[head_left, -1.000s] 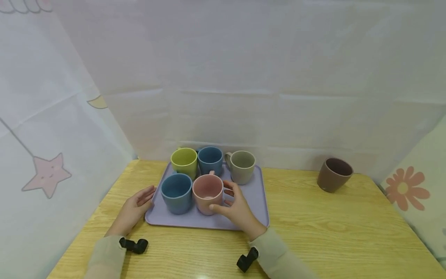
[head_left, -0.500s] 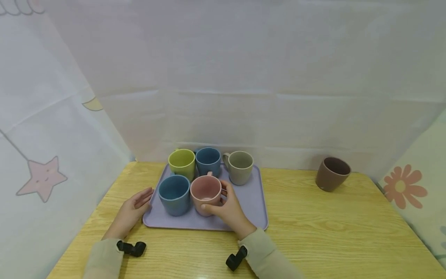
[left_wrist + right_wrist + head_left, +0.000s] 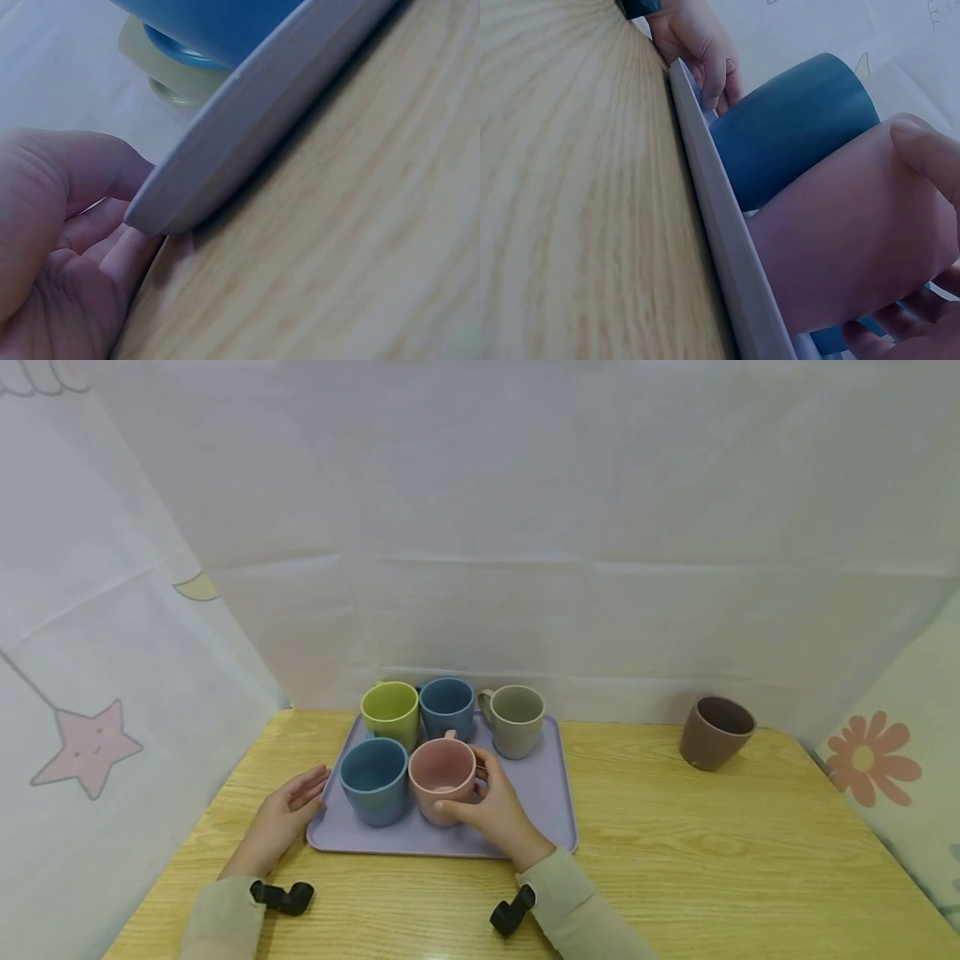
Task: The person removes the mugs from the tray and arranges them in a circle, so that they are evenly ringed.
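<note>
On a lilac tray (image 3: 540, 797), my right hand (image 3: 498, 810) grips a pink mug (image 3: 426, 795) by its right side, thumb at the front and fingers curled round the body. The mug stands upright, its handle facing the back. Just left of it stands a front blue mug (image 3: 375, 802). My left hand (image 3: 279, 817) lies at the tray's left edge with loosely extended fingers; in the left wrist view its thumb touches the rim and the fingertips are partly hidden behind the tray. Along the back stand a yellow-green mug (image 3: 393, 725), another blue mug (image 3: 448, 725) and a grey-green mug (image 3: 517, 735).
A brown cup (image 3: 714, 743) stands on the wooden table (image 3: 675, 852) at the far right. A pale cloth wall (image 3: 465, 527) rises directly behind the tray, and printed cloth flanks both sides.
My right hand's fingers have closed in round the pink mug, which stays in about the same place on the tray. The left hand keeps its place. The head view has shifted slightly.
</note>
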The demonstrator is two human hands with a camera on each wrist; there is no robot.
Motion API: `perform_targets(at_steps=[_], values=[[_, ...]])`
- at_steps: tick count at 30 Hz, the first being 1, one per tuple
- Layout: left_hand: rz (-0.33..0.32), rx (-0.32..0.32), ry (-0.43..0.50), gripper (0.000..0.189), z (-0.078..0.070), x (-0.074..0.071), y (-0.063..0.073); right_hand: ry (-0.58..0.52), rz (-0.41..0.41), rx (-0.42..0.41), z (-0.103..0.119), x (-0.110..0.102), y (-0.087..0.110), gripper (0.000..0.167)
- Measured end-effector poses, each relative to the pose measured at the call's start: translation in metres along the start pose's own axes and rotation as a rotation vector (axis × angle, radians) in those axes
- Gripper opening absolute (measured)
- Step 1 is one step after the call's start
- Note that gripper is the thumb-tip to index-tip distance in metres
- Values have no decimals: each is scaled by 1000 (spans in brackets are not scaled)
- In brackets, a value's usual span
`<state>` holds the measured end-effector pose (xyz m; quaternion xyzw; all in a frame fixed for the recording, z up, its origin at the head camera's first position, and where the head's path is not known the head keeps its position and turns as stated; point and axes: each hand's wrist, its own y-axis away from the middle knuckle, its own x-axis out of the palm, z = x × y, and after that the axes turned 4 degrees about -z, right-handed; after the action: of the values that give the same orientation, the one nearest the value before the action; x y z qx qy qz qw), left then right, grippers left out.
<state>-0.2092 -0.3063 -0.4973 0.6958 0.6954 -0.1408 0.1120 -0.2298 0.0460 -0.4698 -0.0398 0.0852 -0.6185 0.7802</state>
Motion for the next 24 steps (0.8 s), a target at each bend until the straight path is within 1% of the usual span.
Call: perform_targets(at_steps=[5, 9, 13, 19, 24], values=[[-7, 1, -8, 62, -3, 0, 1, 33, 19, -41, 1, -2, -2, 91], [-13, 4, -7, 62, -3, 2, 0, 74, 2, -80, 1, -5, -2, 88], [-12, 1, 10, 62, -3, 4, 0, 104, -22, -90, 1, -9, -1, 88], [-16, -15, 17, 62, -1, 3, 0, 93, -40, -87, 1, -15, 1, 88], [-15, -7, 7, 62, -1, 1, 1, 76, -46, -120, 2, -20, 0, 82]])
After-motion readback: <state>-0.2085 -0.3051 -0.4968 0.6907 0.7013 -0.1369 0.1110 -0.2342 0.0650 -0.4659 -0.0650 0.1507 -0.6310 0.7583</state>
